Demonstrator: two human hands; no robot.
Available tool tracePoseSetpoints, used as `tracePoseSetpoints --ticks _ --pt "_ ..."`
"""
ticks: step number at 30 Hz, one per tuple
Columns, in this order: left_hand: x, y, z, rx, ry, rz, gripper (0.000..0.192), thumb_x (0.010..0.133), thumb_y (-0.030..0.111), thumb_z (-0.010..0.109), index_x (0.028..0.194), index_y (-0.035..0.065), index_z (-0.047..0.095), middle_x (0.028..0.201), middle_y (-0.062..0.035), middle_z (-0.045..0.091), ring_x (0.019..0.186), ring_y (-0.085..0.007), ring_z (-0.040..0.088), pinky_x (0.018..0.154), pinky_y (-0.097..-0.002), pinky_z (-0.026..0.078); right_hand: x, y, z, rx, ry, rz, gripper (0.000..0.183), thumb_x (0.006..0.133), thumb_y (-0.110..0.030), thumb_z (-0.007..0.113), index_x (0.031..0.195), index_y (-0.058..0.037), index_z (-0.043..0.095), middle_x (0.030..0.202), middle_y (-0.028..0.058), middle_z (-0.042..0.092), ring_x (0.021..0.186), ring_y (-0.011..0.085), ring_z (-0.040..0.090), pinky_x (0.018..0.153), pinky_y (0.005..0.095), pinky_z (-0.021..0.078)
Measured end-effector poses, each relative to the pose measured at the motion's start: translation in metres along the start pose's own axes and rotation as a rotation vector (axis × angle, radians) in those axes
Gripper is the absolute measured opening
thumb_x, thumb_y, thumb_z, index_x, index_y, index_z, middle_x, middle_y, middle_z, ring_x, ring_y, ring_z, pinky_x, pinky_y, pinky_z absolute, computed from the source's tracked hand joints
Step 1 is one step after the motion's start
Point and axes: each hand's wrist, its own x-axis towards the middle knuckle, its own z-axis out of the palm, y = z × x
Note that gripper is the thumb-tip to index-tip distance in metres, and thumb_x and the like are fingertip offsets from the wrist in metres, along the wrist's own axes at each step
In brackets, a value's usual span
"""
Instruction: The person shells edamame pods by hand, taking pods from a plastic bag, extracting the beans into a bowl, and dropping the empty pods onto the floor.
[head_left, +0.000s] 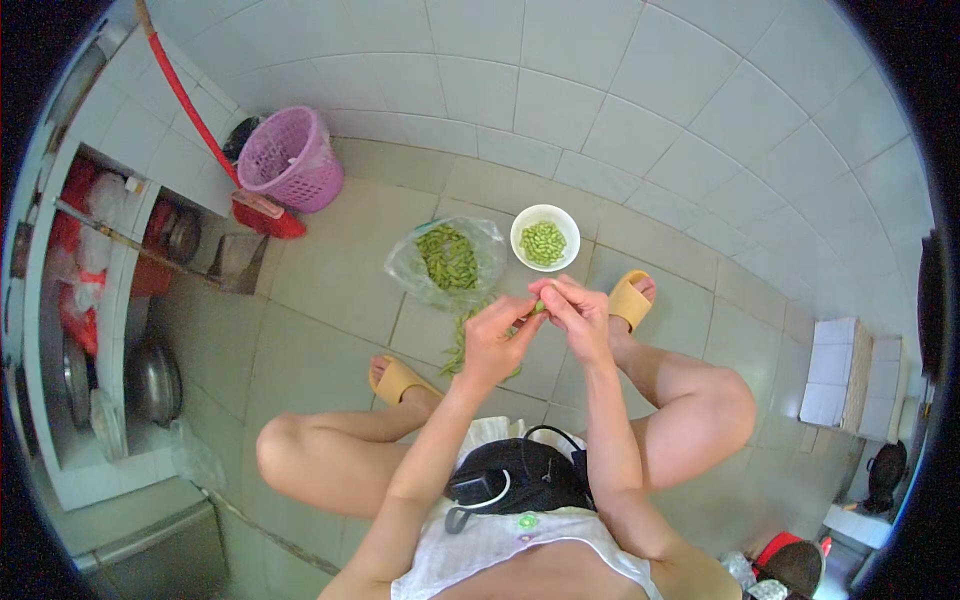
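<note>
Between the fingertips of my left hand and my right hand is a green soybean pod, gripped from both sides. Just beyond the hands, a white bowl on the floor holds shelled green beans. To its left lies an open clear plastic bag with many green pods in it. More loose pods or empty shells lie on the tiles below the bag, partly hidden by my left hand.
A purple mesh basket and a red broom stand near the tiled wall at upper left. A dustpan is beside the shelves holding pans. My feet wear yellow slippers either side of the work area.
</note>
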Motion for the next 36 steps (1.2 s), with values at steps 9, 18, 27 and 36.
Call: tracePoseSetpoints --ticks 9,18,27,36 --pt "-0.007 0.009 -0.008 0.005 0.043 0.087 0.018 0.064 -0.002 0.067 0.081 -0.0001 0.061 0.073 -0.011 0.061 0.059 -0.0175 0.059 0.052 -0.0254 0.047 -0.011 -0.008 0.008 0.041 -0.026 -0.031 0.017 0.08 -0.014 0.058 0.086 0.0006 0.064 0.065 -0.0032 0.046 0.056 0.0024 0.039 0.046 0.0165 0.0278" --pt "-0.008 0.013 -0.011 0.029 0.049 0.171 0.018 0.063 -0.002 0.068 0.079 0.0004 0.061 0.071 -0.0107 0.06 0.058 -0.0179 0.058 0.051 -0.0257 0.046 -0.016 -0.014 0.009 0.05 -0.016 -0.085 0.014 0.078 -0.011 0.058 0.084 0.0005 0.065 0.065 -0.0022 0.048 0.056 0.003 0.039 0.046 0.017 0.0278" --pt "-0.006 0.028 -0.014 -0.05 0.045 0.072 0.015 0.065 -0.002 0.067 0.078 -0.0003 0.06 0.071 -0.0098 0.06 0.061 -0.0164 0.058 0.054 -0.0257 0.046 -0.017 -0.029 0.009 -0.186 -0.025 -0.214 0.017 0.077 -0.01 0.06 0.092 -0.0016 0.063 0.064 -0.0035 0.044 0.055 0.0032 0.037 0.046 0.0182 0.0276" --pt "-0.003 0.027 -0.015 -0.036 0.057 0.169 0.014 0.066 -0.003 0.066 0.079 0.0001 0.06 0.067 -0.0093 0.059 0.054 -0.0162 0.056 0.048 -0.0246 0.044 -0.019 -0.036 0.012 -0.251 -0.051 -0.235 0.021 0.074 -0.007 0.063 0.094 -0.0021 0.062 0.062 -0.0042 0.04 0.053 0.0024 0.034 0.045 0.0178 0.0255"
